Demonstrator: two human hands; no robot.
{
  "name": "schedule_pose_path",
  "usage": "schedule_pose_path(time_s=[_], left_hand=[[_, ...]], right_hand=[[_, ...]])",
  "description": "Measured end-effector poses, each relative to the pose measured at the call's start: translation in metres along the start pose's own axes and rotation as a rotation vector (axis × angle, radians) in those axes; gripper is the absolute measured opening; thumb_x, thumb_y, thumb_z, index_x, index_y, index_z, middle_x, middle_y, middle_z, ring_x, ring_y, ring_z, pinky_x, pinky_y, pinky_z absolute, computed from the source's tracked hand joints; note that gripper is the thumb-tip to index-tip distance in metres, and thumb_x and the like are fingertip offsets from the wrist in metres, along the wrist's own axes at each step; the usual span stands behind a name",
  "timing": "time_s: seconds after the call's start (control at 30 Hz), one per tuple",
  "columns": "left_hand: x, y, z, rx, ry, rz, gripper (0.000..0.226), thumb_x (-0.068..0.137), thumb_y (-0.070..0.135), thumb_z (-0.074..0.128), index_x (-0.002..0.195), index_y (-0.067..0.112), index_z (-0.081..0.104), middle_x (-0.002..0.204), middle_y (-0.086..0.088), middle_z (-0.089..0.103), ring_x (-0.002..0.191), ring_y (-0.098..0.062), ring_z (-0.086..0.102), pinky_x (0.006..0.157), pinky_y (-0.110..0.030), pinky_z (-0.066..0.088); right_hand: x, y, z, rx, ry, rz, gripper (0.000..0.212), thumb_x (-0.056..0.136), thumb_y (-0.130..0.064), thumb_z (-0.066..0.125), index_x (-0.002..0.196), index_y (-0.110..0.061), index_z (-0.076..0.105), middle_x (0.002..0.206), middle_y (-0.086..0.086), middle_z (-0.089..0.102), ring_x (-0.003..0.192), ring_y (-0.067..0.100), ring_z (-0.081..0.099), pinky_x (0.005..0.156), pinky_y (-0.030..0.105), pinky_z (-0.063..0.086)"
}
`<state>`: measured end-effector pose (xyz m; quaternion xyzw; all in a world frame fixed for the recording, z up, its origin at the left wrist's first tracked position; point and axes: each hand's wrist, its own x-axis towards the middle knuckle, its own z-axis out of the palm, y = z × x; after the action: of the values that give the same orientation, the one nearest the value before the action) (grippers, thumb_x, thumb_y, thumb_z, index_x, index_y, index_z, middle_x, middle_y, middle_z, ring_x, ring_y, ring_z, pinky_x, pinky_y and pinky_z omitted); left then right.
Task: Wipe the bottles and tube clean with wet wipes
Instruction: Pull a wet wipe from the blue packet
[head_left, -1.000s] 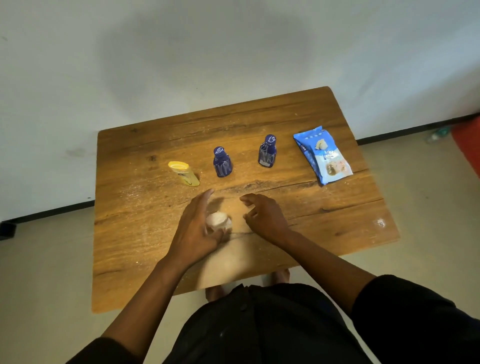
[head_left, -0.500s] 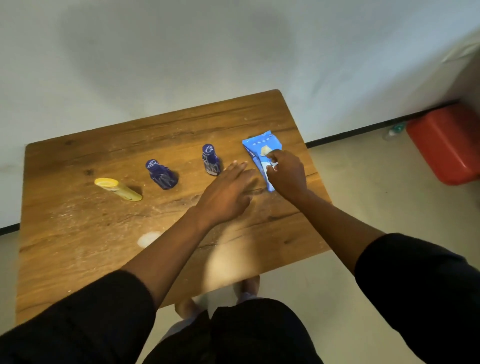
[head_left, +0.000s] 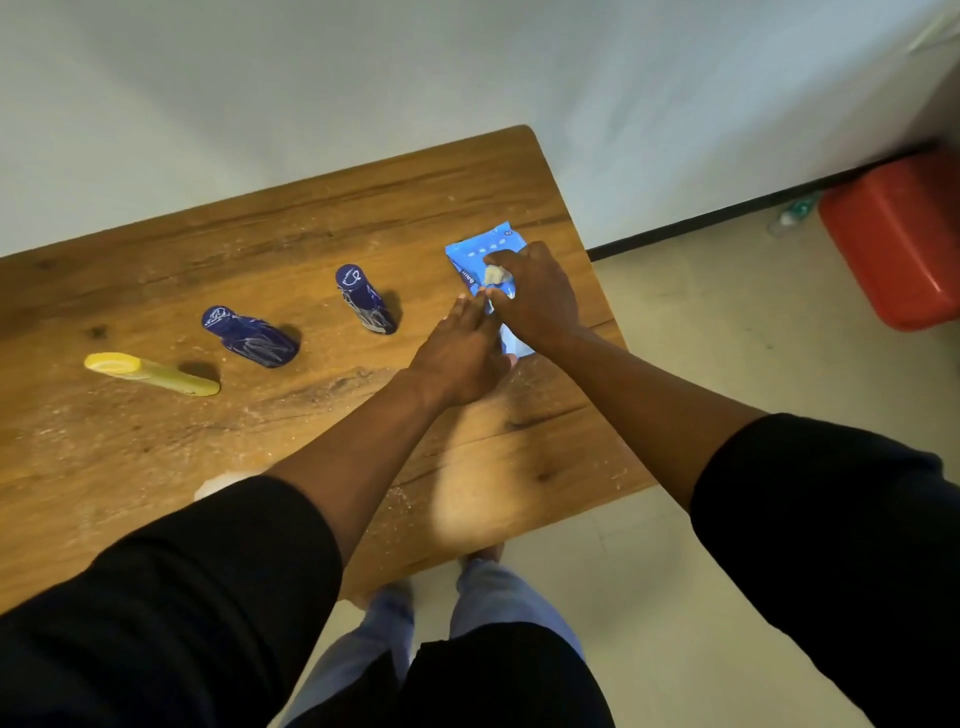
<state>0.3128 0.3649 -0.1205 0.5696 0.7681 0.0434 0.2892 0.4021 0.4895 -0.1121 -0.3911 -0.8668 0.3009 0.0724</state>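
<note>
Both your hands are on the flat blue plastic pack of wet wipes (head_left: 480, 254), which lies at about two o'clock on the brown wooden table (head_left: 322, 218), near its right edge. Your left hand (head_left: 462, 348) lies on the near end of the pack with fingers straight and together, pressing it flat. Your right hand (head_left: 537, 293) sits over the middle of the pack with fingers curled, its fingertips pinching at the pale flap on the pack's face.

The first dark blue plastic bottle (head_left: 366, 299) stands at nine o'clock of the pack, apart from it. The second dark blue plastic bottle (head_left: 249, 338) stands further along at nine o'clock. The yellow plastic tube (head_left: 150, 371) stands on its cap furthest left, well apart from the pack. A crumpled white used wipe (head_left: 215, 486) shows at the table's near side, partly hidden behind your left black sleeve (head_left: 171, 613).

A red plastic container (head_left: 896, 239) sits on the floor at three o'clock, against the wall.
</note>
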Motion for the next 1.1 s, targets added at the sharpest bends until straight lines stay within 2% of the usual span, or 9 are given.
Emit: schedule_pose_path(time_s=[0.13, 0.27, 0.4, 0.47, 0.57, 0.67, 0.73, 0.9, 1.1], left_hand=[[0.003, 0.001, 0.006, -0.001, 0.003, -0.003, 0.101, 0.083, 0.069, 0.022, 0.165, 0.012, 0.007, 0.173, -0.018, 0.002, 0.160, -0.036, 0.002, 0.128, -0.050, 0.011], [-0.002, 0.013, 0.003, -0.063, -0.048, -0.092, 0.085, 0.102, 0.050, 0.050, 0.165, 0.009, 0.010, 0.172, -0.018, -0.003, 0.159, -0.038, -0.008, 0.129, -0.046, 0.007], [-0.014, 0.020, -0.010, -0.137, -0.050, -0.097, 0.079, 0.105, 0.042, 0.050, 0.164, 0.007, 0.011, 0.173, -0.014, -0.007, 0.159, -0.033, -0.012, 0.127, -0.039, 0.002], [-0.024, 0.020, -0.018, -0.198, -0.014, -0.101, 0.073, 0.104, 0.039, 0.053, 0.161, 0.005, 0.023, 0.172, -0.015, 0.005, 0.160, -0.034, -0.001, 0.128, -0.039, 0.009], [-0.051, 0.021, -0.034, -0.242, 0.106, -0.072, 0.048, 0.099, 0.026, 0.056, 0.141, 0.004, 0.049, 0.152, -0.014, 0.044, 0.142, -0.034, 0.041, 0.113, -0.040, 0.037], [-0.090, 0.012, -0.043, -0.410, 0.219, -0.147, 0.034, 0.101, 0.014, 0.055, 0.134, 0.007, 0.062, 0.139, -0.011, 0.061, 0.128, -0.028, 0.057, 0.105, -0.039, 0.046], [-0.116, 0.000, -0.051, -0.707, 0.281, -0.287, 0.030, 0.100, 0.009, 0.054, 0.126, 0.013, 0.068, 0.127, -0.007, 0.070, 0.117, -0.024, 0.066, 0.104, -0.042, 0.052], [-0.193, -0.019, -0.083, -1.497, 0.349, -0.507, 0.032, 0.109, 0.029, 0.047, 0.117, 0.005, 0.068, 0.112, -0.017, 0.076, 0.092, -0.030, 0.075, 0.083, -0.045, 0.062], [-0.262, -0.062, -0.095, -1.398, 0.416, -0.406, 0.020, 0.098, 0.008, 0.067, 0.116, -0.001, 0.072, 0.103, -0.027, 0.075, 0.074, -0.023, 0.073, 0.067, -0.028, 0.063]], right_hand=[[0.005, -0.001, 0.001, 0.052, 0.064, 0.016, 0.019, 0.096, -0.021, 0.067, 0.111, -0.020, 0.078, 0.120, 0.009, 0.067, 0.107, 0.021, 0.066, 0.080, 0.026, 0.045], [0.003, -0.014, -0.014, 0.191, 0.210, 0.031, 0.015, 0.095, -0.014, 0.066, 0.098, -0.016, 0.080, 0.105, 0.000, 0.076, 0.097, 0.016, 0.069, 0.081, 0.030, 0.053], [-0.012, -0.035, -0.041, 0.400, 0.286, 0.087, 0.010, 0.096, -0.019, 0.070, 0.095, -0.021, 0.080, 0.094, -0.012, 0.078, 0.088, 0.006, 0.071, 0.081, 0.028, 0.058], [-0.022, -0.046, -0.052, 0.556, 0.262, 0.150, 0.009, 0.095, -0.020, 0.071, 0.095, -0.019, 0.080, 0.094, -0.010, 0.079, 0.088, 0.009, 0.074, 0.082, 0.034, 0.063], [-0.045, -0.065, -0.064, 0.833, 0.155, 0.237, 0.014, 0.096, -0.012, 0.072, 0.106, -0.004, 0.078, 0.100, 0.009, 0.079, 0.085, 0.022, 0.079, 0.075, 0.044, 0.067], [-0.072, -0.093, -0.069, 1.033, 0.041, 0.298, 0.021, 0.100, -0.009, 0.069, 0.116, 0.005, 0.072, 0.102, 0.025, 0.076, 0.078, 0.024, 0.077, 0.067, 0.031, 0.066], [-0.085, -0.109, -0.066, 1.109, -0.003, 0.286, 0.024, 0.102, -0.008, 0.067, 0.119, 0.008, 0.069, 0.104, 0.029, 0.074, 0.077, 0.022, 0.075, 0.068, 0.028, 0.065], [-0.122, -0.154, -0.047, 1.179, -0.124, 0.301, 0.021, 0.104, -0.005, 0.060, 0.121, 0.005, 0.067, 0.103, 0.022, 0.074, 0.076, 0.018, 0.074, 0.072, 0.028, 0.066], [-0.164, -0.208, -0.012, 1.184, -0.208, 0.277, 0.013, 0.103, -0.008, 0.063, 0.113, -0.008, 0.071, 0.105, 0.016, 0.079, 0.088, 0.022, 0.078, 0.078, 0.031, 0.066]])
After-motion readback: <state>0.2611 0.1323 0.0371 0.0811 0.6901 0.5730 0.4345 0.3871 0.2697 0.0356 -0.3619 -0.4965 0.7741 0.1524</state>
